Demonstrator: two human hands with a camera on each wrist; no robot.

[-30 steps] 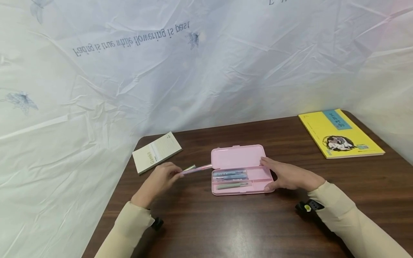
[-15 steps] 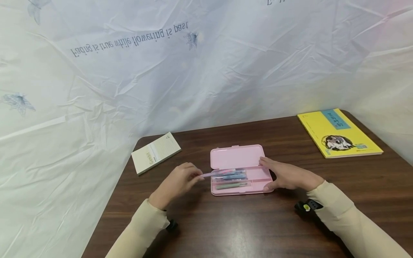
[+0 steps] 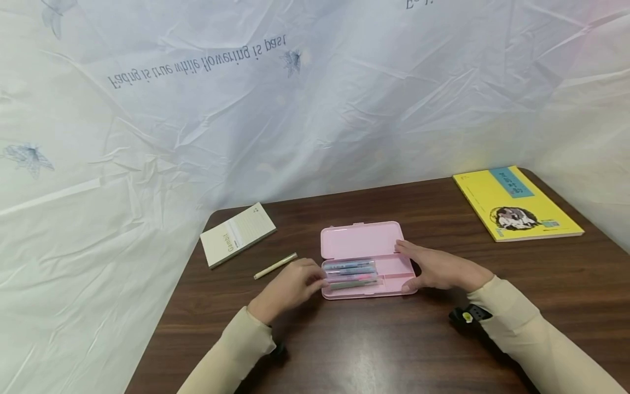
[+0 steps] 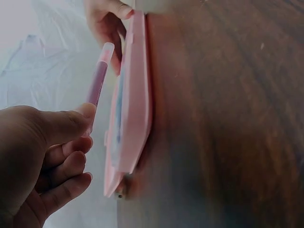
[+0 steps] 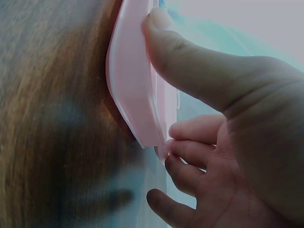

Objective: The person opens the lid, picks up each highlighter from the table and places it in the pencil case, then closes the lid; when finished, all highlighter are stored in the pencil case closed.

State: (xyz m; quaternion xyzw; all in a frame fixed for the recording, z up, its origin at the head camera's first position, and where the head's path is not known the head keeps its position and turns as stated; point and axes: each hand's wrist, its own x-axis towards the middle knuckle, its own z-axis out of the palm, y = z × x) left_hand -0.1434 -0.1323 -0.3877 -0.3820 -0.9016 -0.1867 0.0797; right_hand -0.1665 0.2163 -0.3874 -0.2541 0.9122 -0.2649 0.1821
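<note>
A pink pencil case [image 3: 362, 241] lies with its lid raised on the dark wooden table. Between thumb and fingers, my left hand [image 3: 294, 287] pinches a purple-pink pen [image 4: 98, 83] with a clear cap, over the front compartment in the head view. Blue pens [image 3: 350, 267] lie in the back compartment, and a green pen [image 3: 350, 285] in the front one. At the case's right end, my right hand [image 3: 440, 267] holds it, thumb on the front rim and fingers by the lid's corner. A slim yellowish pen [image 3: 275, 266] lies on the table behind my left hand.
A cream notepad [image 3: 238, 235] sits at the table's back left. Toward the back right lies a yellow book [image 3: 517, 203] with a blue label. White printed sheeting [image 3: 315, 120] hangs behind the table.
My left hand has moved right, carrying the purple-pink pen from beside the case to over its front compartment. The yellowish pen has come into fuller view. My right hand keeps its place.
</note>
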